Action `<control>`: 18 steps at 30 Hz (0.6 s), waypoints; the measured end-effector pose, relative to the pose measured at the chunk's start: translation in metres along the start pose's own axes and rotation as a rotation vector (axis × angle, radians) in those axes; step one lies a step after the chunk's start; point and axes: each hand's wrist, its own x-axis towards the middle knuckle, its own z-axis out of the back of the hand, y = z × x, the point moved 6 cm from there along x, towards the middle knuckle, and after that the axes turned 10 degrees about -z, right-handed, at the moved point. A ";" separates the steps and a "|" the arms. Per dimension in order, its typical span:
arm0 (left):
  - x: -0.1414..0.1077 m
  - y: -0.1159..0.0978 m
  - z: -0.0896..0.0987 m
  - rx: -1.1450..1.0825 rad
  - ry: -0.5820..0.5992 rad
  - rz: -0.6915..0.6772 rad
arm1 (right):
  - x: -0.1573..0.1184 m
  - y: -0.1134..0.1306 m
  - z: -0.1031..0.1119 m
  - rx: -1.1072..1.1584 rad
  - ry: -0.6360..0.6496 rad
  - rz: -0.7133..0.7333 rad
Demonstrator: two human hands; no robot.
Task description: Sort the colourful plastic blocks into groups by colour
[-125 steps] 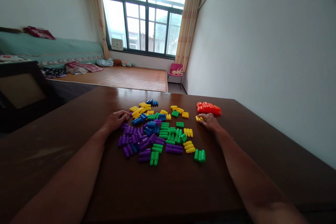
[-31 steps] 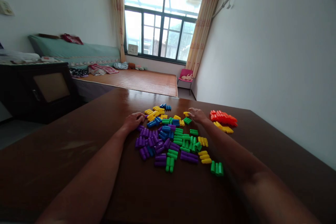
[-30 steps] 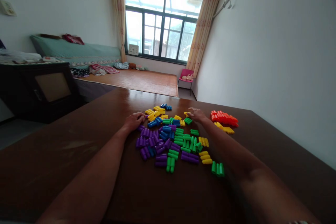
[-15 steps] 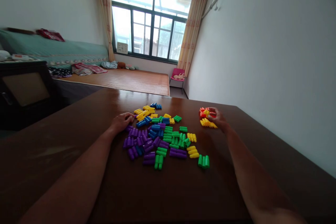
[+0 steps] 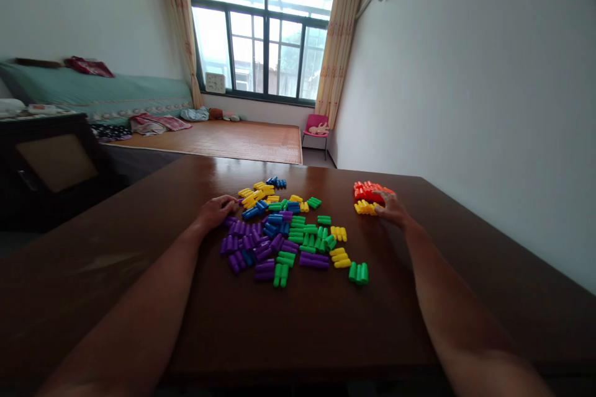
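Observation:
My left hand (image 5: 218, 209) rests on the table at the left edge of the pile, fingers curled together. A bit of a purple block (image 5: 239, 201) shows at its fingertips. At the right, my right hand (image 5: 392, 207) has thumb and fingers around the right end of a row of yellow blocks (image 5: 365, 208). Right behind that row lies a row of red-orange blocks (image 5: 367, 190), partly covered by my fingers. Between the hands spreads a loose pile of ribbed plastic blocks: purple blocks (image 5: 246, 236), green blocks (image 5: 310, 236), blue blocks (image 5: 277, 226) and yellow blocks (image 5: 256, 195).
The brown table (image 5: 298, 335) carries everything. Nearer me lie a green block (image 5: 358, 273) and a yellow block (image 5: 340, 258). Beyond the table stand a bed platform (image 5: 251, 139), a pink chair (image 5: 316, 126) and, to the left, a dark cabinet (image 5: 56, 158).
My right hand has come down slightly nearer from the red-orange row to the yellow row. The yellow block it held over the red-orange row is gone from there. My left hand stays put.

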 end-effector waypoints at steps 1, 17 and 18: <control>0.000 0.000 0.000 0.001 0.000 0.001 | -0.004 0.017 -0.002 0.001 0.061 0.050; 0.000 -0.001 0.001 0.009 -0.002 -0.008 | -0.066 0.104 -0.049 0.048 0.880 0.180; 0.000 -0.001 0.001 0.010 0.000 -0.004 | -0.061 0.099 -0.049 0.060 0.855 0.171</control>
